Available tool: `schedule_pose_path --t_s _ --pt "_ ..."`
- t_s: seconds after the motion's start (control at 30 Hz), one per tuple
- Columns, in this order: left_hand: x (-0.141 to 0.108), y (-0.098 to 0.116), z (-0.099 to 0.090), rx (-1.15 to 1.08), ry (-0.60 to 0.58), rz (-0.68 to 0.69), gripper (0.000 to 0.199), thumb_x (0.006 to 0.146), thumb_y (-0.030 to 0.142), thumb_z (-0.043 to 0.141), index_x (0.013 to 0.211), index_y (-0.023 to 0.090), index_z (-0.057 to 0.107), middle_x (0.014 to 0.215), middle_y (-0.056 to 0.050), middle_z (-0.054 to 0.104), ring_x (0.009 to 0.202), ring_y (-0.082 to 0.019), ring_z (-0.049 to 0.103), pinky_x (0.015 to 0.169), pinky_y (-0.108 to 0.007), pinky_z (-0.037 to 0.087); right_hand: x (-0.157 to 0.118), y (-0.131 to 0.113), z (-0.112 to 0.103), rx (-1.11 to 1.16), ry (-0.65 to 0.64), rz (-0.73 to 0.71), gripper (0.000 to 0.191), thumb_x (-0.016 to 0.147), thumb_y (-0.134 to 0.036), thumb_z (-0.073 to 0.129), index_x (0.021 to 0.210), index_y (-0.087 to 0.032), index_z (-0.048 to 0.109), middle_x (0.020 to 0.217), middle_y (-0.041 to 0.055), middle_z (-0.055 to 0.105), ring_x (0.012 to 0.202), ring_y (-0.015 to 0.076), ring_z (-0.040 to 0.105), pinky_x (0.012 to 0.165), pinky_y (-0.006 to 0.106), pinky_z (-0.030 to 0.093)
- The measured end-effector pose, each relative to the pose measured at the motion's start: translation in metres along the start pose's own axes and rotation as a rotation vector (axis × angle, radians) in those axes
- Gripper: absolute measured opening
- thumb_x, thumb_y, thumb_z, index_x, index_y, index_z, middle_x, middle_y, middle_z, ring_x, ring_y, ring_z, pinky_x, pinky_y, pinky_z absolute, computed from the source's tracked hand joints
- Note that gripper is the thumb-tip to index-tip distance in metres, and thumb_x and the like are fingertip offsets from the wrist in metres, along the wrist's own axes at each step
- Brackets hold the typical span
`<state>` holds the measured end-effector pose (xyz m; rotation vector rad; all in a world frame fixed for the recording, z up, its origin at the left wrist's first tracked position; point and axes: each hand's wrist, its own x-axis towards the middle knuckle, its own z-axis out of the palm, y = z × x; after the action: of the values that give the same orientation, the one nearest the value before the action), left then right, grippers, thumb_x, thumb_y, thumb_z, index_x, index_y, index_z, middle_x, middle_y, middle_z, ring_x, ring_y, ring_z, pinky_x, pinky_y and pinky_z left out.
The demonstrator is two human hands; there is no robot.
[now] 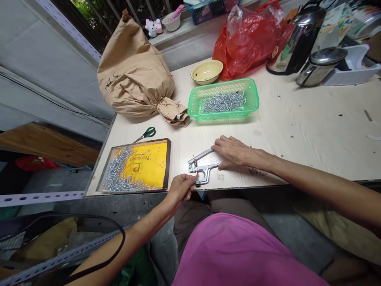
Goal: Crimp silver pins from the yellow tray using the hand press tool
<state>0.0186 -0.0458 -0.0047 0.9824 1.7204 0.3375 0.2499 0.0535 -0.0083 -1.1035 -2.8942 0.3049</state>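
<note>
Both arms reach to the bench: the right one slants in over it from the right, while the left one rises from below its near edge. Right hand is palm down, fingers bent over the pliers' upper handle and thumb at the lower one, grasping both, the handles spread apart. Left hand sits at the near edge, thumb and fingers pinched together against the pliers' working end; whether they hold a small part cannot be told.

At the bench's far left corner stands the sack, its twisted neck pointing toward the basket, which lies beyond the right hand, toward the far edge. Left of the left hand, the tray fills the near left corner, its near side along the bench's edge. Between the two hands lie the pliers, close to the near edge, handles toward the right hand. Scissors lie just past the tray's far side. Metal parts heap along the tray's left and near sides.
</note>
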Motion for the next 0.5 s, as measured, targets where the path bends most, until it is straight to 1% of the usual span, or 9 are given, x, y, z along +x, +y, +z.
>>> schedule_pose_path --t_s 0.07,0.1,0.13,0.2,0.27,0.3,0.37,0.43,0.5 --pt "-0.005 0.004 0.000 0.230 0.167 0.209 0.023 0.084 0.040 0.054 0.082 0.017 0.058 0.055 0.005 0.051 0.042 -0.008 0.046 0.042 -0.021 0.033 -0.003 -0.004 -0.003 0.009 -0.018 -0.004 0.039 0.073 -0.045 0.071 0.094 -0.014 0.058 0.097 0.0108 0.057 0.091 0.0246 0.047 0.071 0.033 0.034" --pt "-0.007 0.007 0.001 0.352 0.238 0.336 0.021 0.085 0.038 0.054 0.087 0.018 0.059 0.062 0.003 0.055 0.052 -0.010 0.052 0.050 -0.022 0.039 -0.004 -0.005 -0.004 0.012 -0.022 -0.003 0.035 0.075 -0.042 0.070 0.092 -0.014 0.058 0.095 0.0103 0.057 0.090 0.0240 0.048 0.071 0.033 0.034" --pt "-0.007 0.011 0.003 0.469 0.283 0.465 0.020 0.085 0.037 0.055 0.093 0.019 0.059 0.071 0.000 0.060 0.065 -0.013 0.057 0.059 -0.024 0.043 -0.005 -0.007 -0.004 0.012 -0.021 -0.002 0.032 0.076 -0.041 0.069 0.092 -0.014 0.058 0.095 0.0101 0.058 0.090 0.0237 0.048 0.071 0.033 0.034" --pt "-0.002 0.021 0.011 0.675 0.293 0.692 0.027 0.084 0.034 0.057 0.108 0.020 0.056 0.097 -0.005 0.063 0.091 -0.019 0.057 0.076 -0.030 0.046 -0.006 -0.009 -0.003 0.003 -0.004 0.002 0.030 0.078 -0.039 0.068 0.092 -0.014 0.058 0.095 0.0101 0.058 0.090 0.0235 0.049 0.072 0.032 0.035" --pt "0.010 0.033 0.019 0.844 0.260 0.842 0.039 0.083 0.032 0.059 0.119 0.019 0.050 0.117 -0.009 0.056 0.107 -0.024 0.050 0.086 -0.036 0.044 -0.007 -0.011 -0.002 -0.014 0.011 0.008 0.031 0.078 -0.038 0.068 0.093 -0.013 0.059 0.095 0.0104 0.058 0.091 0.0238 0.049 0.073 0.033 0.035" --pt "0.016 0.038 0.023 0.909 0.239 0.882 0.043 0.083 0.032 0.060 0.122 0.018 0.048 0.122 -0.011 0.053 0.111 -0.026 0.047 0.088 -0.038 0.044 -0.007 -0.013 -0.002 -0.022 0.012 0.013 0.031 0.078 -0.038 0.068 0.094 -0.012 0.059 0.096 0.0105 0.058 0.091 0.0239 0.049 0.073 0.033 0.035" --pt "0.029 0.047 0.029 0.987 0.191 0.912 0.044 0.083 0.030 0.059 0.123 0.016 0.046 0.123 -0.012 0.052 0.111 -0.026 0.046 0.089 -0.040 0.044 -0.007 -0.016 -0.004 -0.026 -0.002 0.034 0.031 0.078 -0.036 0.068 0.096 -0.011 0.059 0.096 0.0106 0.059 0.091 0.0240 0.049 0.074 0.033 0.036" --pt "0.038 0.053 0.032 1.029 0.145 0.909 0.039 0.084 0.030 0.057 0.119 0.015 0.048 0.115 -0.011 0.054 0.106 -0.025 0.047 0.088 -0.039 0.044 -0.007 -0.019 -0.007 -0.015 -0.022 0.047 0.029 0.080 -0.033 0.067 0.097 -0.010 0.059 0.096 0.0109 0.059 0.091 0.0233 0.050 0.075 0.032 0.036" --pt "0.041 0.056 0.033 1.057 0.109 0.894 0.031 0.085 0.029 0.055 0.112 0.015 0.052 0.106 -0.010 0.056 0.100 -0.024 0.049 0.085 -0.038 0.045 -0.008 -0.021 -0.008 0.005 -0.032 0.050 0.025 0.083 -0.031 0.063 0.095 -0.010 0.059 0.096 0.0113 0.059 0.090 0.0223 0.050 0.074 0.032 0.036"
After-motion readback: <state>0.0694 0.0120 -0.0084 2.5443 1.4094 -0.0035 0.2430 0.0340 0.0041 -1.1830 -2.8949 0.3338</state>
